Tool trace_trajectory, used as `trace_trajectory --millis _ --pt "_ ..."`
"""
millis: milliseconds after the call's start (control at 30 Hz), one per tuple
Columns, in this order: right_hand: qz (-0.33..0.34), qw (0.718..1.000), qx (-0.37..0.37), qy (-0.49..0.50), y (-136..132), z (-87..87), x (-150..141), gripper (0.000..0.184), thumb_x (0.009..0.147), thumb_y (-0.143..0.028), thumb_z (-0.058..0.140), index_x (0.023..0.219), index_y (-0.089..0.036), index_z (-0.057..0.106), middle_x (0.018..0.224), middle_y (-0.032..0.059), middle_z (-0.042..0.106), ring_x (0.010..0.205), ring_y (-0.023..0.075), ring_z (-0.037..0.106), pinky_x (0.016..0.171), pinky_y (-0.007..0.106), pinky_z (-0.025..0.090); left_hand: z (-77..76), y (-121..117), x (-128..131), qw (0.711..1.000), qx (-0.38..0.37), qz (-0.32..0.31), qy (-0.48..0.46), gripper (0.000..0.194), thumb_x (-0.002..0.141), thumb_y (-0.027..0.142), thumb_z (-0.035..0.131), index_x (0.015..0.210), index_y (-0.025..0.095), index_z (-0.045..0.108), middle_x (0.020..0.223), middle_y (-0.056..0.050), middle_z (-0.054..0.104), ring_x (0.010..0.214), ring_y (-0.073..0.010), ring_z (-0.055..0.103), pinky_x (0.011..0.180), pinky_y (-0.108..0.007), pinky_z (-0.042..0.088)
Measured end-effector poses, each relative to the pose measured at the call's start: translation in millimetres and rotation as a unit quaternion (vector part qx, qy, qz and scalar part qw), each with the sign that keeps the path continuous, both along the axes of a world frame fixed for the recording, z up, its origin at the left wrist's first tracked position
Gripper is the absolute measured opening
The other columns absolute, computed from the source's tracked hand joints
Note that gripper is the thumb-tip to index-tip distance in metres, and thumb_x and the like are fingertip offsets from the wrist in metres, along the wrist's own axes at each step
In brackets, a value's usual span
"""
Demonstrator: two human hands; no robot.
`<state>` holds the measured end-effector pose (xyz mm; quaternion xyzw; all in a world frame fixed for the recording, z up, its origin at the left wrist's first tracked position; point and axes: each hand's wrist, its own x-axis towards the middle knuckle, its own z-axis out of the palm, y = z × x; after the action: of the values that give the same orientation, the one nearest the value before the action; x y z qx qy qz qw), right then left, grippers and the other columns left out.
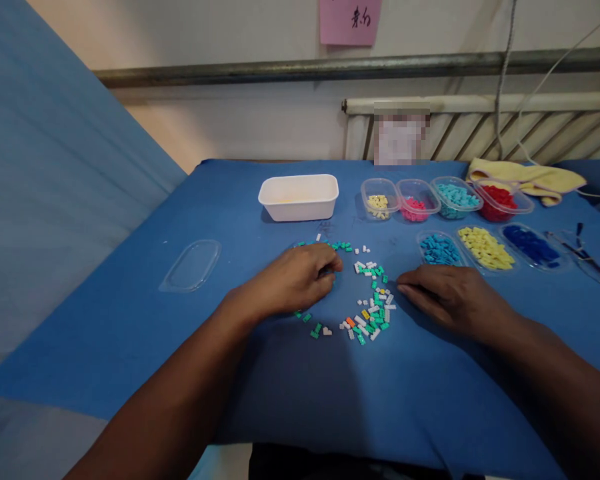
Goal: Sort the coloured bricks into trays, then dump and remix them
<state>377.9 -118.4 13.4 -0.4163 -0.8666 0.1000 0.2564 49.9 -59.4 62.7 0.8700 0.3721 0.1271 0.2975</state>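
A scatter of small green and white bricks [373, 303], with a few orange and yellow ones, lies on the blue table cloth [130, 320]. My left hand [293, 280] rests knuckles up on the left of the scatter, its fingers curled and pinched at the bricks near its fingertips; what they grip is hidden. My right hand [453, 300] lies flat on the cloth to the right of the scatter, fingers stretched toward the bricks, holding nothing.
A white rectangular tub [299, 197] stands behind the scatter. Several clear containers hold sorted bricks: pale yellow [379, 199], pink [416, 200], teal [455, 197], red [500, 200], blue [439, 248], yellow [485, 247], dark blue [533, 245]. A clear lid [191, 265] lies left. A yellow cloth [535, 179] lies at back right.
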Motion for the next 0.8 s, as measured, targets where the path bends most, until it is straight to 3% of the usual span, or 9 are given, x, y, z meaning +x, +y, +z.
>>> trace_trajectory --millis 67,167,300,433,633,800 --pt "-0.002 1.000 0.010 0.028 -4.2 4.3 -7.9 0.021 0.112 -0.033 0.062 0.122 -0.025 0.079 0.096 0.0052 0.084 0.078 0.0227 0.079 0.071 0.036 0.062 -1.8 -5.3 10.9 0.987 -0.106 0.054 -0.108 0.019 0.098 0.029 0.067 0.113 0.019 0.076 0.096 -0.003 0.073 0.085 -0.0174 0.066 0.077 -0.031 0.050" --pt "0.008 0.997 0.029 0.067 -11.5 9.9 -21.1 0.027 0.111 -0.030 0.066 0.137 -0.024 0.071 0.100 0.0053 0.083 0.080 0.0208 0.078 0.073 0.034 0.062 -7.0 -14.2 29.1 0.929 -0.274 0.100 -0.227 0.022 0.094 0.032 0.073 0.110 0.018 0.077 0.086 -0.001 0.071 0.075 -0.0136 0.064 0.071 -0.027 0.050" --pt "0.034 0.996 0.031 0.080 -16.7 11.6 -32.2 0.036 0.111 -0.031 0.068 0.147 -0.025 0.062 0.111 0.0076 0.083 0.090 0.0219 0.078 0.079 0.035 0.064 -16.5 -22.3 46.9 0.863 -0.393 0.112 -0.296 0.024 0.089 0.035 0.082 0.103 0.017 0.075 0.081 -0.002 0.074 0.072 -0.0121 0.069 0.073 -0.026 0.055" --pt "0.050 0.994 0.034 0.088 -14.4 8.1 -33.5 0.034 0.111 -0.032 0.070 0.144 -0.026 0.064 0.111 0.0080 0.083 0.092 0.0222 0.078 0.080 0.035 0.064 -26.2 -26.2 58.0 0.832 -0.436 0.123 -0.320 0.035 0.085 0.043 0.090 0.101 0.016 0.074 0.077 -0.003 0.075 0.068 -0.0115 0.069 0.072 -0.025 0.057" --pt "0.042 0.992 0.058 0.100 -10.4 3.7 -32.8 0.024 0.111 -0.030 0.071 0.134 -0.026 0.068 0.106 0.0075 0.081 0.091 0.0215 0.077 0.077 0.034 0.063 -39.0 -29.2 67.1 0.830 -0.431 0.142 -0.324 0.036 0.084 0.043 0.091 0.099 0.017 0.072 0.078 -0.001 0.075 0.066 -0.0107 0.069 0.068 -0.023 0.056" --pt "0.040 0.993 0.055 0.098 -10.4 5.1 -33.6 0.022 0.111 -0.022 0.067 0.132 -0.026 0.067 0.107 0.0074 0.080 0.092 0.0204 0.077 0.079 0.034 0.064 -42.6 -28.8 67.6 0.821 -0.452 0.141 -0.318 0.032 0.085 0.037 0.090 0.103 0.016 0.074 0.088 -0.006 0.081 0.077 -0.0135 0.076 0.077 -0.026 0.060"
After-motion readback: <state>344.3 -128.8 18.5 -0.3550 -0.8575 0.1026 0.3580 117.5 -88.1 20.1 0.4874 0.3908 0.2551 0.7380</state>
